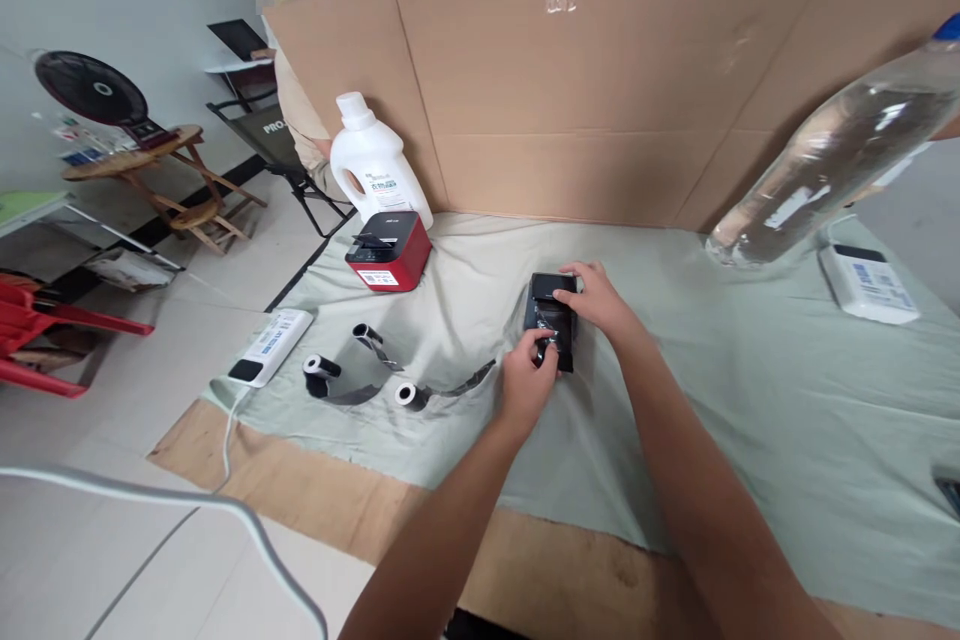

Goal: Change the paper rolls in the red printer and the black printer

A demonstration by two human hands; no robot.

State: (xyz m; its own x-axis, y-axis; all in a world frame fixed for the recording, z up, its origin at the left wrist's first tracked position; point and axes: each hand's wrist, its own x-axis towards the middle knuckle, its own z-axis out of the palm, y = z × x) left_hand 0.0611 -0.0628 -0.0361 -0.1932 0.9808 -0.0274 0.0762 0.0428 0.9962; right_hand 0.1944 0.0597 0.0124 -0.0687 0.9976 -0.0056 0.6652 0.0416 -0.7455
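Observation:
A small black box-shaped device lies on the cloth in front of me, with dark shiny film bunched over its middle. My right hand grips its upper right edge, fingers at the top and thumb on its face. My left hand is closed in a pinch at the lower left part of the device, on or beside the shiny film; what lies between the fingertips is hidden. Left of my hands are rolls of black ribbon on white-ended cores: one roll, another roll and a third roll, with strips trailing loose.
Behind stand a red and black box-like device, a white detergent jug and a cardboard panel. A large clear bottle leans at right. White power strips lie on both sides. A person sits beyond the panel.

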